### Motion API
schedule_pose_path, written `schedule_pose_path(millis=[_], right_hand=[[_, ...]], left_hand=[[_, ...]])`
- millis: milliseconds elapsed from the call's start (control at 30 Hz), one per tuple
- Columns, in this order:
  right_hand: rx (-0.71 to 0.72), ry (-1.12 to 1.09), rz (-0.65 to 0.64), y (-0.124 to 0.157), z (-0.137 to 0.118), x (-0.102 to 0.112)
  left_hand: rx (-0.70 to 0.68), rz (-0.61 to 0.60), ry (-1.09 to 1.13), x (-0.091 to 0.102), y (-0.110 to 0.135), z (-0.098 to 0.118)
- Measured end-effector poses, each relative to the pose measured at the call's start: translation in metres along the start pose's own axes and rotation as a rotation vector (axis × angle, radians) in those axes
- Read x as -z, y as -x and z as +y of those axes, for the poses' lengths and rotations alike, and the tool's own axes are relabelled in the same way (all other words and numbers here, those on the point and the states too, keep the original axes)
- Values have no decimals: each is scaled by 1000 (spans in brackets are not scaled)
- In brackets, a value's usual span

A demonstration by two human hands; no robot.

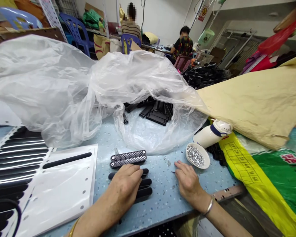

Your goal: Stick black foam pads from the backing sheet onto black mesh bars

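Two textured grey plastic strips are laid finished just beyond smooth black plastic strips, pressed flat under the left hand. A thin pin is pinched by the right hand; many black parts remain bagged farther off on the desk.

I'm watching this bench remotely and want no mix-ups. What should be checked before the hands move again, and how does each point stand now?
1. Left hand resting flat on the smooth black strips: ok.
2. Right hand free; a thin pin at its fingertips, grip on it: cannot tell.
3. Dish of small shiny studs beside right hand, upright: ok.
4. Two textured strips lying side by side: ok.
5. Plastic bag edge off the strips: ok.
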State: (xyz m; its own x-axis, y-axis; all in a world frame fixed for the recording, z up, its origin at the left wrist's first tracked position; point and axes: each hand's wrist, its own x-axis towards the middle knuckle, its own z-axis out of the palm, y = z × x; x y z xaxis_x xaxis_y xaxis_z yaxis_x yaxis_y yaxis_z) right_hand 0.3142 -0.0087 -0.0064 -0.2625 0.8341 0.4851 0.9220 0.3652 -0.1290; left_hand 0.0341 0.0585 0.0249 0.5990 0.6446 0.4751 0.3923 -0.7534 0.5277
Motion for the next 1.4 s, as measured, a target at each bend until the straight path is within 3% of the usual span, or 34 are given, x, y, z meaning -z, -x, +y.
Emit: schedule_pose_path(millis=[167, 333, 533, 1033, 1300, 1400], right_hand=[[-112, -368, -97, -23, -31, 12], [-91, -574, -166, -52, -52, 13], [-9, -412, -189, -62, -62, 6], [87, -310, -308, -61, -64, -3], [432, -6, -428, -88, -77, 9], [451, 5, -411, -87, -79, 7]], left_hand=[[42, -51, 2, -2, 2, -3], [81, -116, 37, -5, 1, -2], [108, -123, 33, -10, 2, -4], [119, -110, 88, -8, 0, -3], [122, -112, 108, -8, -3, -2], [126, -109, 108, -9, -2, -2]])
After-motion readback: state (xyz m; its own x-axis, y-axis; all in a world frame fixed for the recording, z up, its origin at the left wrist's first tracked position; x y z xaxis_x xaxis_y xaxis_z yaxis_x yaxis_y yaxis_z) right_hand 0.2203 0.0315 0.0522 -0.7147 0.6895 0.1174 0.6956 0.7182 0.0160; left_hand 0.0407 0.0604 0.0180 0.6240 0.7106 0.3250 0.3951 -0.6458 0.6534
